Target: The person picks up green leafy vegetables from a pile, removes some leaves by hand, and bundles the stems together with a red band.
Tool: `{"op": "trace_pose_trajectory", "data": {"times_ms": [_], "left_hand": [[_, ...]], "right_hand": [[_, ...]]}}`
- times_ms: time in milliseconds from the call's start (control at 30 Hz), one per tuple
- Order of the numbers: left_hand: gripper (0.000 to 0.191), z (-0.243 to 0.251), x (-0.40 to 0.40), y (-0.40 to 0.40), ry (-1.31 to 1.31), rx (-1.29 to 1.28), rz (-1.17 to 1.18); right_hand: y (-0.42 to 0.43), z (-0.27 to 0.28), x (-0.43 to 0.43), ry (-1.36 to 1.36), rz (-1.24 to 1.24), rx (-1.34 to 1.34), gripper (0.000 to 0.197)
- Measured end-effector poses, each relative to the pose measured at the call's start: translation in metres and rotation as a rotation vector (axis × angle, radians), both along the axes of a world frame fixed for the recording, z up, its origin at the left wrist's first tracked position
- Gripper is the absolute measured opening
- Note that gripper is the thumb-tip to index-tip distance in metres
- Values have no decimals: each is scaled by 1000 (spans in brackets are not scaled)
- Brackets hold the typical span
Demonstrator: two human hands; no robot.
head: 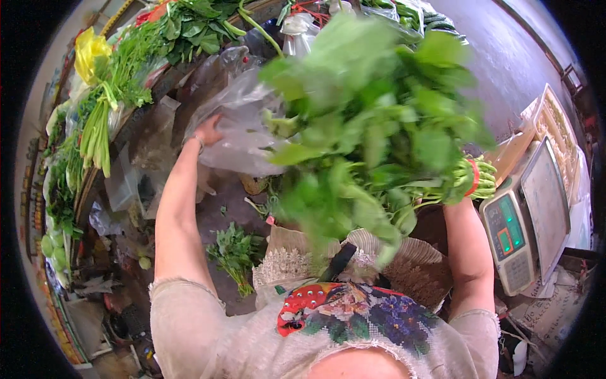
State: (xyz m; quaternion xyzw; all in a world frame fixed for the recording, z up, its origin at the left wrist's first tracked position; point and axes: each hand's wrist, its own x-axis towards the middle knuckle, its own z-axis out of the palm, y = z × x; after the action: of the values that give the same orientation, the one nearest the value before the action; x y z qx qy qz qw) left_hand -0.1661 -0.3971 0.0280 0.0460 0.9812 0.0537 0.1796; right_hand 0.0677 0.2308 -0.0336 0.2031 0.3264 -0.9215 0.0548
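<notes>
My left hand (209, 132) reaches forward at a clear plastic bag (246, 123); its thumb shows, and the film partly covers the fingers. A large bunch of leafy greens (378, 118), blurred by motion, fills the middle of the view and overlaps the bag's right side. A red band (473, 177) ties its stems (485, 177) at the right. My right hand (461, 201) is under those stems, gripping the bunch, with most of the fingers hidden behind leaves. Below the bag, a smaller bunch of greens (234, 258) lies on the floor.
At the right stands a digital scale (509, 241) with a flat metal pan (544, 208). Behind it is a box (551, 123) of pale contents. Celery-like stalks (97, 132), a yellow bag (91, 56) and other greens line a curved stall edge at the left. White plastic bags (299, 33) hang ahead.
</notes>
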Motion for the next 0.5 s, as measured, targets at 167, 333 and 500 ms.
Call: {"op": "trace_pose_trajectory", "data": {"times_ms": [167,333,500], "left_hand": [[86,-25,86,-26,123,-58,277],[80,-31,124,-47,-46,-133,210],[69,-28,110,13,-174,-41,-31]], "right_hand": [[16,31,8,90,-261,171,41],[-14,43,-1,93,-254,245,47],[-20,30,2,275,-39,-18,47]]}}
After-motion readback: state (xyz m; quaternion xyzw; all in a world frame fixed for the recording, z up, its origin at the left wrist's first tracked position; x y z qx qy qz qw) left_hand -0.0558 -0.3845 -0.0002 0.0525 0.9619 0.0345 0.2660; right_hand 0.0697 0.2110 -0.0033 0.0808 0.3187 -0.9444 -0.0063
